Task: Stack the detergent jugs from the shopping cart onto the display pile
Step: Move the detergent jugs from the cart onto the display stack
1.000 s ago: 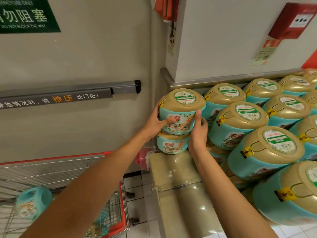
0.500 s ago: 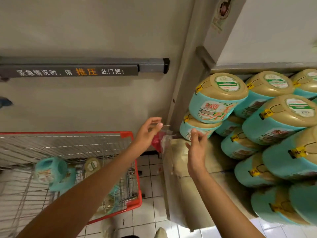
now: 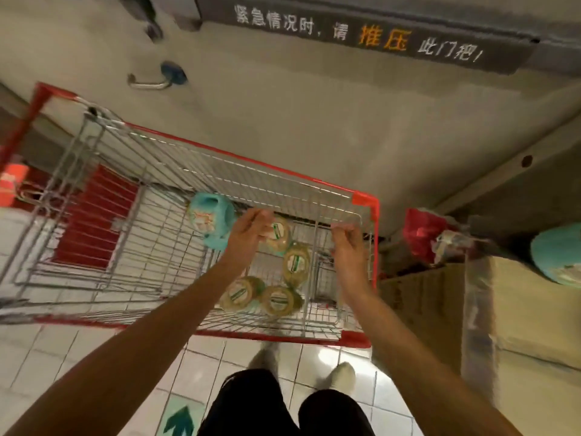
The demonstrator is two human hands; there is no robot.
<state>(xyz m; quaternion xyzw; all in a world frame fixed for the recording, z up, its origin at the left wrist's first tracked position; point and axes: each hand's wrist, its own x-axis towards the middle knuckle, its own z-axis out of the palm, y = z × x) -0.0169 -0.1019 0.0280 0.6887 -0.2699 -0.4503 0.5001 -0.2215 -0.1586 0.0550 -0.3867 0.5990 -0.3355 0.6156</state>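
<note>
I look down into the wire shopping cart (image 3: pixel 364 199) with its red rim. Several detergent jugs lie in its basket: a teal one on its side (image 3: pixel 210 219) and gold-lidded ones (image 3: pixel 296 263) (image 3: pixel 240 293) (image 3: pixel 279 300). My left hand (image 3: pixel 248 234) hangs over another gold-lidded jug (image 3: pixel 279 239), fingers loosely bent down toward its lid, holding nothing. My right hand (image 3: pixel 349 250) hovers inside the cart's right end, fingers loosely curled and empty. Only one teal jug of the display pile (image 3: pixel 558 256) shows, at the right edge.
The cart stands against a grey door with a push bar (image 3: pixel 361 39). Cardboard-wrapped boxes (image 3: pixel 518 309) under the pile sit right of the cart. A red bag (image 3: pixel 419 229) lies between cart and boxes. My legs and shoes stand on white floor tiles (image 3: pixel 94 344).
I have let go of the jug placed on the pile and turned left and down. Both hands moved from the pile into the cart, now above the jugs there.
</note>
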